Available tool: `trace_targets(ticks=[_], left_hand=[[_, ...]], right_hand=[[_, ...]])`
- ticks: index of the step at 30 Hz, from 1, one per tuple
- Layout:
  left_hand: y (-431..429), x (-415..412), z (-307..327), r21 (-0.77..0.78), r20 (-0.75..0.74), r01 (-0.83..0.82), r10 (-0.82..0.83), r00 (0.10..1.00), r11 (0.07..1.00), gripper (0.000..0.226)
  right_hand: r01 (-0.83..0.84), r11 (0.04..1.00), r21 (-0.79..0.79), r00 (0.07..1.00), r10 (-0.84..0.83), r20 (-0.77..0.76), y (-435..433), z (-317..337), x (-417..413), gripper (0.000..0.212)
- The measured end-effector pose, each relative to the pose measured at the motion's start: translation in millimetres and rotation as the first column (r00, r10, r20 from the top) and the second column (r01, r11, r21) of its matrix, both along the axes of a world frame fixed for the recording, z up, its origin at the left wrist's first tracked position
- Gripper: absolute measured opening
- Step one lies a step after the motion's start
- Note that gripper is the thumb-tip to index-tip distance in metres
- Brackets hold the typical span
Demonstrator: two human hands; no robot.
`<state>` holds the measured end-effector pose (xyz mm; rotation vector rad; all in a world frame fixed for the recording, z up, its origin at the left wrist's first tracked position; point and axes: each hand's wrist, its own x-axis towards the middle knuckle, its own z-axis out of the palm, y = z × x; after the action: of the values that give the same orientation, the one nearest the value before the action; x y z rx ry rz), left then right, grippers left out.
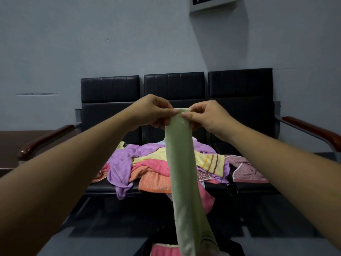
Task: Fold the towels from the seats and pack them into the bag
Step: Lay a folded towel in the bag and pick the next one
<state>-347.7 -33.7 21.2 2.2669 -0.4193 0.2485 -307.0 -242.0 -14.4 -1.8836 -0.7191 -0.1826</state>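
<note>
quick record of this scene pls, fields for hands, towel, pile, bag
left hand: pinches top edge of green towel
right hand: pinches the same edge, close beside
green towel: hangs down as a narrow strip
towel pile: unfolded, heaped on the black seats
bag: dark, at bottom edge; pink cloth shows in it

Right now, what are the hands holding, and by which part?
Both the left hand and right hand pinch the green towel by its top edge.
</note>
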Motion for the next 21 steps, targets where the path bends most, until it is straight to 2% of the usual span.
trace_targets(ticks=[2,4,6,7,11,14,16,18,19,21], left_hand=[[6,2,-4,0.022,-0.038,0.012,-0.011,0.999,1.000,0.021],[13,5,-11,0.148,-0.126,0.025,-0.006,0.992,0.989,0.020],[21,4,-20,0.275,-0.210,0.016,0.044,0.977,0.961,0.021],[26,3,-24,0.280,-0.240,0.008,0.062,0.969,0.960,0.022],[41,1,-36,0.095,-0.277,0.005,0.022,0.961,0.995,0.029],[37,1,-37,-0.052,-0.139,-0.023,0.016,0.990,0.998,0.026],[29,-1,-30,-0.235,-0.014,-0.011,0.008,1.000,0.972,0.016],[22,-2,-21,-0.407,0.050,0.019,0.002,0.999,0.913,0.010],[20,-1,-17,-0.424,0.073,0.011,0.022,0.997,0.906,0.012],[18,2,-16,-0.361,0.101,-0.042,0.084,0.991,0.932,0.021]], right_hand=[[-0.039,0.989,0.140,0.997,0.048,-0.062,-1,0,-1,0.011],[-0.053,0.959,0.278,0.989,0.089,-0.117,-2,1,-1,0.017],[-0.004,0.929,0.371,0.984,0.069,-0.162,-6,1,0,0.021],[0.033,0.920,0.390,0.983,0.040,-0.178,-10,1,1,0.021],[0.173,0.932,0.319,0.976,-0.120,-0.181,-28,-9,9,0.021],[0.230,0.939,0.255,0.969,-0.196,-0.151,-33,-17,14,0.019],[0.226,0.919,0.323,0.970,-0.182,-0.162,-34,-14,16,0.018],[0.183,0.862,0.473,0.976,-0.101,-0.195,-37,-8,18,0.019],[0.168,0.840,0.516,0.977,-0.072,-0.201,-38,-5,20,0.017],[0.196,0.870,0.452,0.972,-0.111,-0.208,-40,-4,24,0.014]])
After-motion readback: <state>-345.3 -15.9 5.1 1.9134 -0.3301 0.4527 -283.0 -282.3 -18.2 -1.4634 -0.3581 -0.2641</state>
